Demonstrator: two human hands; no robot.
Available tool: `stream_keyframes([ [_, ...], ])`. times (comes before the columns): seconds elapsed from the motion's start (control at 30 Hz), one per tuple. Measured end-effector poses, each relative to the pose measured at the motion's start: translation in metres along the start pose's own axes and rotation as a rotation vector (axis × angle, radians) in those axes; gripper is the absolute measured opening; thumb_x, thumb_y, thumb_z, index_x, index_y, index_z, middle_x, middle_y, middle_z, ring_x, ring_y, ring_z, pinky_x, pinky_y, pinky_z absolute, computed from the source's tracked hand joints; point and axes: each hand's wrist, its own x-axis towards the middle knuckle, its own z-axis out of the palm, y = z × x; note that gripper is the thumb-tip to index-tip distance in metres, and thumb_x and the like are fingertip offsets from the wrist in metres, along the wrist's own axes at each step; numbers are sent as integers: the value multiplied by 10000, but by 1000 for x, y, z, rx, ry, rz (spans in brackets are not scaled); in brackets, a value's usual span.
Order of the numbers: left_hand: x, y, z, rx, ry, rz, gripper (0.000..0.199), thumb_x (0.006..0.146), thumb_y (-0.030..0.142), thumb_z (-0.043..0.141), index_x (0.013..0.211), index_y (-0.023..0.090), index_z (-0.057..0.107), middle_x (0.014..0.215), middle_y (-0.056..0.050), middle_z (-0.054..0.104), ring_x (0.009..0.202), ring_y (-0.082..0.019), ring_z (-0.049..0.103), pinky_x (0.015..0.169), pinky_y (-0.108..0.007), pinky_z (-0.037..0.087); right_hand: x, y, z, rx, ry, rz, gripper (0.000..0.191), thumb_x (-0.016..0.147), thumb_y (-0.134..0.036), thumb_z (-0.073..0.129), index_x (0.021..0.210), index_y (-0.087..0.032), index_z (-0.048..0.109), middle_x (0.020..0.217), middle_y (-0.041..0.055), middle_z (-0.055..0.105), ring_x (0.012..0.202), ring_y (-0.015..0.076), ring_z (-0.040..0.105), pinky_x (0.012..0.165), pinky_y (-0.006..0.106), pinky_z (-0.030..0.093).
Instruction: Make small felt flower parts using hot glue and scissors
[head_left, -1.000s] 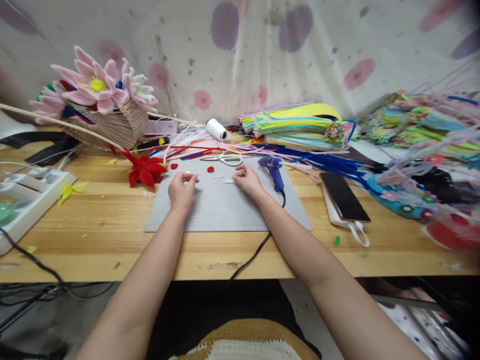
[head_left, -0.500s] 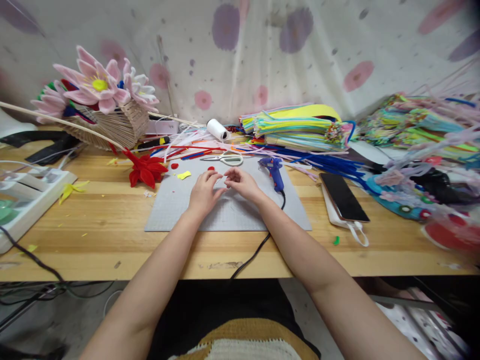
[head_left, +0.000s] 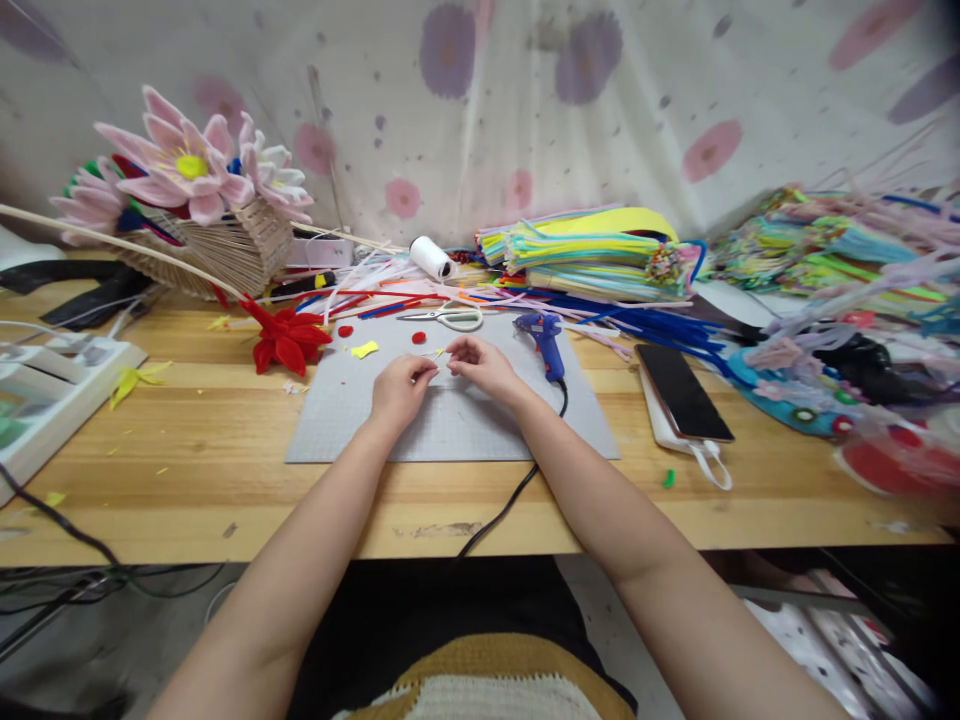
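Pinching with my left hand, I have thumb and forefinger closed on what looks like a thin pale sliver, just above the flat grey gridded cutting mat at the centre of the frame. My right hand is curled beside it, fingertips near the sliver's other side; I cannot tell whether they grip anything. What worries me is how tiny the piece is: a loose pinch could drop it, and on pale grey it would be hard to spot. My fingers also hide much of it, so I could misplace it without seeing. Just beyond, a slim yellow-tipped bit lies close enough to be knocked by a knuckle, and the fuzzy yellow scrap and round red felt-like disc could be brushed away too. Right of centre, the blue plastic glue gun sits near my right wrist; if hot, its nozzle might burn me. Its black cord runs beneath my right forearm, so a snag could drag the gun.
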Motion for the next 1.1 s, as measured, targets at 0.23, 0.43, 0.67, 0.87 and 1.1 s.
stream_keyframes([
  [0.23, 0, 0, -1, -107, 5, -32, 165, 764, 209, 591, 903, 209, 680, 841, -31, 654, 727, -128, 592, 732, -268, 463, -6, -2, -5, -391, 123, -122, 55, 776, -207, 531, 805, -191, 574, 769, -4, 591, 706, 112, 551, 685, 247, 438],
  [0.43, 0, 0, 2, -175, 0, -60, 178, 746, 225, 601, 899, 214, 692, 806, -29, 641, 721, -130, 590, 733, -278, 466, -14, -9, 7, -820, 105, -385, 170, 866, -237, 473, 900, -204, 636, 963, 59, 624, 901, 159, 554, 765, 269, 406],
  [0.67, 1, 1, 6, -459, -5, -294, 243, 669, 241, 654, 897, 179, 709, 733, -26, 672, 644, -130, 572, 676, -290, 463, -12, -12, 11, -961, 107, -404, 212, 888, -234, 446, 920, -199, 652, 950, 71, 636, 916, 174, 546, 764, 278, 393],
  [0.87, 2, 7, 4, -661, -42, -443, 308, 629, 274, 692, 917, 167, 711, 745, -32, 696, 659, -137, 595, 684, -295, 472, -12, -9, 12, -1007, 122, -420, 223, 885, -226, 439, 924, -193, 656, 934, 72, 639, 897, 177, 549, 752, 281, 390],
  [1.1, 2, 12, 0, -710, -51, -459, 320, 585, 299, 731, 874, 161, 716, 780, -56, 710, 748, -173, 635, 753, -325, 494, -10, -5, 12, -972, 134, -435, 203, 872, -203, 440, 902, -193, 641, 930, 73, 630, 902, 179, 548, 763, 283, 396],
])
